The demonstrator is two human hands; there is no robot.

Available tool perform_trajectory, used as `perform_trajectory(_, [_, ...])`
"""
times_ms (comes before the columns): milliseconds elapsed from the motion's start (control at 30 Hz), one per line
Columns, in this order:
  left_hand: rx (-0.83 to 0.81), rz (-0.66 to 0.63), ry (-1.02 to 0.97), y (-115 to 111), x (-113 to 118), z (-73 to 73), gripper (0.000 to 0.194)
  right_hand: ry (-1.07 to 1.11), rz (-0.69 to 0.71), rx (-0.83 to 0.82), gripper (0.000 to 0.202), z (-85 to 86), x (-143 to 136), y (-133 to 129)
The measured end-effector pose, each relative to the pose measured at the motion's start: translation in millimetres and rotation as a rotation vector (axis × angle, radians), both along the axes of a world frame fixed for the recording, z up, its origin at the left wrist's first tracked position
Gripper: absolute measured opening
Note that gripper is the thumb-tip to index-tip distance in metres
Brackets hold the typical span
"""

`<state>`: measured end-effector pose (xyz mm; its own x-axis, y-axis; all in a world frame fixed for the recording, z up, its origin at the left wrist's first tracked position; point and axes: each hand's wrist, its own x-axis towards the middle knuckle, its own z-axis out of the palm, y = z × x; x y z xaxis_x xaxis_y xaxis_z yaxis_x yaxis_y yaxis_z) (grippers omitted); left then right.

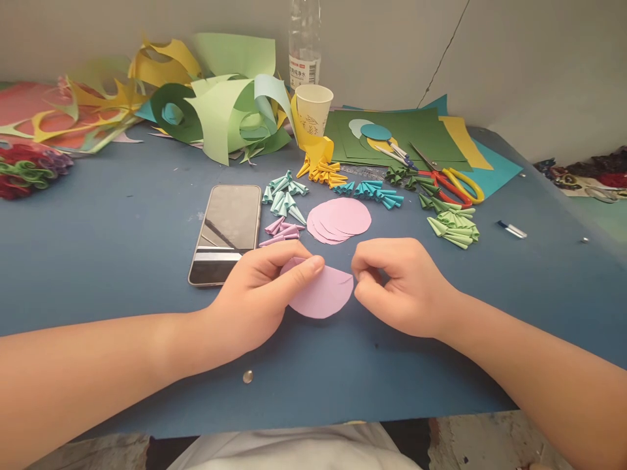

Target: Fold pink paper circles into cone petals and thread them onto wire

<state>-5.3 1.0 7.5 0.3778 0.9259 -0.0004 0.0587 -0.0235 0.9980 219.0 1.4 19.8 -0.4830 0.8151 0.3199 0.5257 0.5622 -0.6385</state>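
Observation:
Between the thumb and fingers of my left hand is a lilac paper circle, its upper edge straight as if folded over. My right hand is closed, with thumb and forefinger curled together right beside the circle's right corner; whether they pinch its edge I cannot tell. Just beyond the hands lies a fanned stack of pink paper circles. Small rolled lilac paper cones sit behind my left hand, and pale mint cones lie farther back.
A phone lies left of the cones. Yellow cones, blue cones and green cones form piles. Scissors, a paper cup, a bottle, paper scraps and green sheets stand behind.

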Motion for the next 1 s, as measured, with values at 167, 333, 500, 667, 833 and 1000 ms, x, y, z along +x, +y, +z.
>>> perform_trajectory(167, [-0.178, 0.057, -0.174, -2, 1, -4.2, 0.029, 0.043, 0.035, -0.12, 0.019, 0.7, 3, 3])
perform_trajectory(333, [-0.133, 0.006, -0.145, -3, 0, -4.2, 0.031, 0.135, 0.247, -0.301, 0.02, 1.5, 0, 0])
perform_trajectory(500, [-0.026, -0.092, -0.038, -1, 1, 0.0, 0.028, 0.171, 0.083, -0.251, 0.03, 1.7, -1, -3])
perform_trajectory(667, [0.148, -0.219, 0.145, 0, 0, 1.0, 0.033, 0.276, -0.032, -0.246, 0.023, 4.4, 0, -4])
perform_trajectory(833, [0.246, -0.325, 0.18, 2, -1, 3.2, 0.039, 0.229, -0.007, -0.229, 0.021, 1.7, 0, -3])
perform_trajectory(1000, [0.24, -0.368, 0.084, 1, -2, 5.0, 0.039, 0.205, 0.065, -0.301, 0.025, -0.2, 0, -2])
